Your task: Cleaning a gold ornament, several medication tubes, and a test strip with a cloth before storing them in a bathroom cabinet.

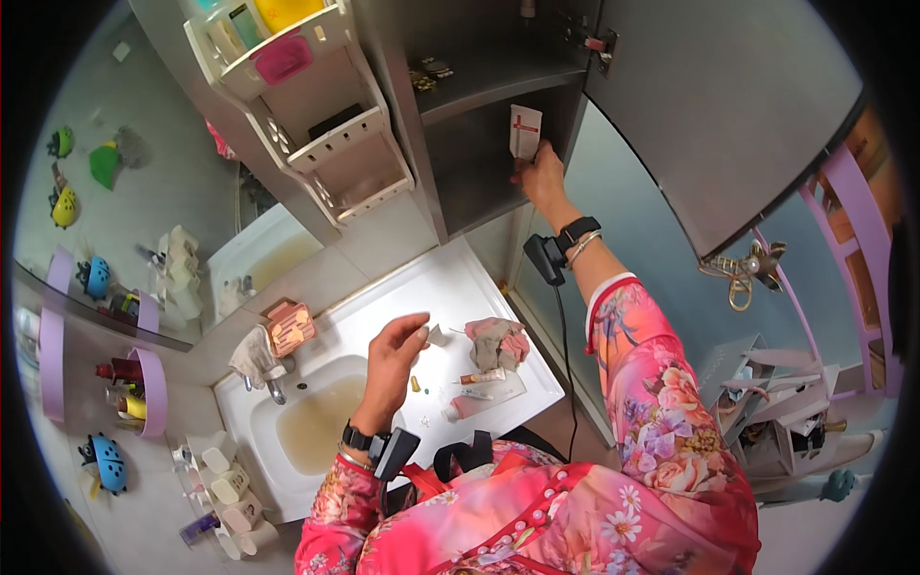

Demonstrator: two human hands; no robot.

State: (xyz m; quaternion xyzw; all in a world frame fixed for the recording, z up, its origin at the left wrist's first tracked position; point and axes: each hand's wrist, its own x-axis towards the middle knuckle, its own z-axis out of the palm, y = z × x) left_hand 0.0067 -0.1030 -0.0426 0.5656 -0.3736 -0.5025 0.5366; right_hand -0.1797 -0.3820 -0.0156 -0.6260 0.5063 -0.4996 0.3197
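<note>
tube [524,132] in cabinet's [479,182] lower compartment | rack [335,140] left of cabinet | basin [263,422] in table's [450,278] left part | cloth [496,345] on table, right of basin | smaller tube [481,378] before cloth

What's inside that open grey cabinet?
The grey cabinet has small gold-coloured items on its shelf; below, the right hand holds a white tube at the lower opening. Anything behind that hand and tube is covered.

Right hand [546,182] holds white tube [525,130] in open cabinet [503,93]; left hand [389,362] over white washbasin [436,280].
</note>
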